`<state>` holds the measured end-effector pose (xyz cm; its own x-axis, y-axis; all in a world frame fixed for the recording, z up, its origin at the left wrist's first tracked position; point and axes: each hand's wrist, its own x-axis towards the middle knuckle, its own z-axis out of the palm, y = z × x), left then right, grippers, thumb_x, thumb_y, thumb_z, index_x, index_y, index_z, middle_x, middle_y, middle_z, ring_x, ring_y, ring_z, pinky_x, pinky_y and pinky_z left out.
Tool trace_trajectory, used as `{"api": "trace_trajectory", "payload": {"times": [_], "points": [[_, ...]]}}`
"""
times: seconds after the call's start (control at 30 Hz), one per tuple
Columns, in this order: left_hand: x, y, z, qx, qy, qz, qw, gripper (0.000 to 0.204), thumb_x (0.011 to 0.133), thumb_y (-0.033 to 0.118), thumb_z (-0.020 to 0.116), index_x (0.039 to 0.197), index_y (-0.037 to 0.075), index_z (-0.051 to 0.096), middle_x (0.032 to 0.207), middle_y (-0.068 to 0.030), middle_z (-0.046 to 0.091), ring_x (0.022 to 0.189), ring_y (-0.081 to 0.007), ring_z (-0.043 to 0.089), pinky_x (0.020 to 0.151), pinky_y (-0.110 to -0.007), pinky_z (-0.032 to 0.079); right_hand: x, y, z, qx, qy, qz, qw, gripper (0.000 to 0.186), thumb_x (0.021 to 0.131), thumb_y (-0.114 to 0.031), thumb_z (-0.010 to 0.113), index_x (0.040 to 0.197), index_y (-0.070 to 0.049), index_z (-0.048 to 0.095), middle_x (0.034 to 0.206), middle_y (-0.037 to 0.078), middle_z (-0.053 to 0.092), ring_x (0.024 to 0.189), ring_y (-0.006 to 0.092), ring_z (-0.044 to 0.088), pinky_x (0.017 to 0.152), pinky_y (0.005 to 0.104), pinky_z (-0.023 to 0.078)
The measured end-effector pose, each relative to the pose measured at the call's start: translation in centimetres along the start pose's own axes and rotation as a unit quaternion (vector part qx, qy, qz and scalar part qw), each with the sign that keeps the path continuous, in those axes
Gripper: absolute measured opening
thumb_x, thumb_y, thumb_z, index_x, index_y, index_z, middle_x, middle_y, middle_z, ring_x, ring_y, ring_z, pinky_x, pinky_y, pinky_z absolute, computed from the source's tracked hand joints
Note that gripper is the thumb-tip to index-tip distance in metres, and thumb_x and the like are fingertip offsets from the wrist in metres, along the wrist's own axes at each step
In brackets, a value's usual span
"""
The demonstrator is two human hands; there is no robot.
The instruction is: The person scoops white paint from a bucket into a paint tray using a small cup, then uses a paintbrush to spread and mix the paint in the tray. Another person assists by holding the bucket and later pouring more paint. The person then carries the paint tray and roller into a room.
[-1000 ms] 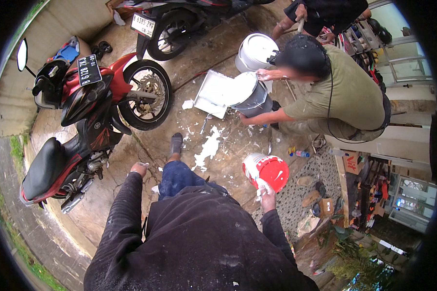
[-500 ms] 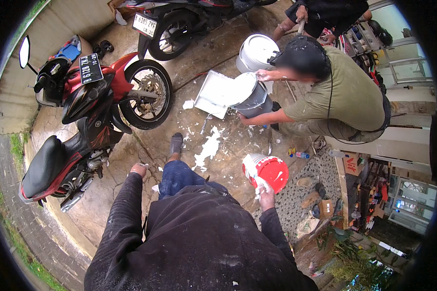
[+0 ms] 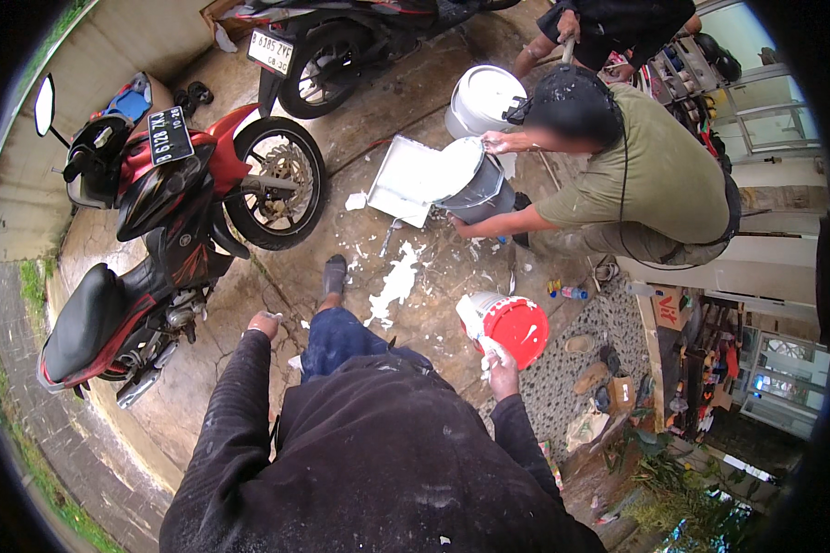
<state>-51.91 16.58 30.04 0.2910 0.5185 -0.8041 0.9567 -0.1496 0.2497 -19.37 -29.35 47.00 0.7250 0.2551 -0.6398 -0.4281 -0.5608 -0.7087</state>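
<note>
My right hand (image 3: 500, 364), smeared with white paint, grips the rim of a white bucket with a red lid (image 3: 512, 327) that lies tilted on the wet concrete. My left hand (image 3: 265, 323) is closed in a loose fist at the end of my dark sleeve, holding nothing, above the ground beside my blue-trousered knee (image 3: 337, 334). Ahead, a person in an olive shirt (image 3: 636, 175) tips a grey bucket (image 3: 475, 184) of white paint into a white tray (image 3: 404, 181).
White paint spills (image 3: 397, 284) streak the concrete in front of me. A red and black motorbike (image 3: 157, 230) stands close on my left, another motorbike (image 3: 341, 37) behind it. A second white bucket (image 3: 482, 100) stands by another person (image 3: 618, 28). Clutter and plants fill the right side.
The view has shifted slightly. My right hand stays on the red-lidded bucket, and the person opposite keeps the grey bucket tipped over the tray.
</note>
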Motion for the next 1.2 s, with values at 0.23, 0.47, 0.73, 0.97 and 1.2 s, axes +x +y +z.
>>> {"api": "trace_trajectory", "payload": {"times": [0.23,0.47,0.73,0.97,1.2], "points": [[0.0,0.5,0.6,0.018,0.008,0.0,1.0,0.044,0.089,0.042,0.057,0.099,0.001,0.07,0.103,-0.0231,0.067,0.104,-0.0367,0.061,0.091,-0.042,0.046,-0.5,-0.9,0.1,-0.016,-0.001,-0.004,1.0,0.028,0.095,-0.013,0.05,0.119,-0.004,0.061,0.073,-0.002,0.054,0.056,0.0053,0.046,0.047,0.0224,0.04],[1.8,-0.8,2.3,-0.025,0.008,-0.013,1.0,0.048,0.086,0.043,0.061,0.106,-0.001,0.067,0.108,-0.0234,0.066,0.106,-0.0363,0.061,0.092,-0.041,0.046,-0.1,-1.3,0.5,-0.024,-0.003,-0.002,1.0,0.028,0.095,-0.014,0.054,0.12,-0.005,0.061,0.072,-0.002,0.053,0.057,0.0058,0.048,0.048,0.0233,0.041],[0.7,-0.7,1.2,-0.026,0.011,-0.027,0.999,0.048,0.087,0.042,0.06,0.105,-0.001,0.067,0.108,-0.0245,0.065,0.107,-0.0379,0.06,0.091,-0.041,0.046,0.7,-0.8,0.7,0.006,-0.018,0.002,1.0,0.028,0.095,-0.013,0.054,0.121,-0.006,0.061,0.072,-0.002,0.052,0.056,0.0055,0.047,0.047,0.0226,0.041],[0.8,0.5,1.3,-0.023,0.007,-0.024,0.999,0.047,0.088,0.042,0.059,0.104,-0.001,0.067,0.108,-0.0232,0.065,0.107,-0.0369,0.06,0.091,-0.041,0.046,1.4,-0.1,0.4,-0.001,-0.012,0.006,1.0,0.028,0.095,-0.013,0.053,0.121,-0.006,0.061,0.071,-0.002,0.052,0.056,0.0061,0.048,0.047,0.0236,0.041],[1.7,0.7,1.5,-0.016,0.001,-0.014,1.0,0.047,0.088,0.043,0.059,0.104,-0.001,0.065,0.106,-0.0236,0.066,0.107,-0.0363,0.061,0.092,-0.041,0.046,1.4,-0.7,0.2,-0.027,-0.014,0.013,0.999,0.029,0.094,-0.014,0.054,0.121,-0.006,0.061,0.071,-0.001,0.053,0.057,0.0069,0.049,0.048,0.0251,0.042]]}}
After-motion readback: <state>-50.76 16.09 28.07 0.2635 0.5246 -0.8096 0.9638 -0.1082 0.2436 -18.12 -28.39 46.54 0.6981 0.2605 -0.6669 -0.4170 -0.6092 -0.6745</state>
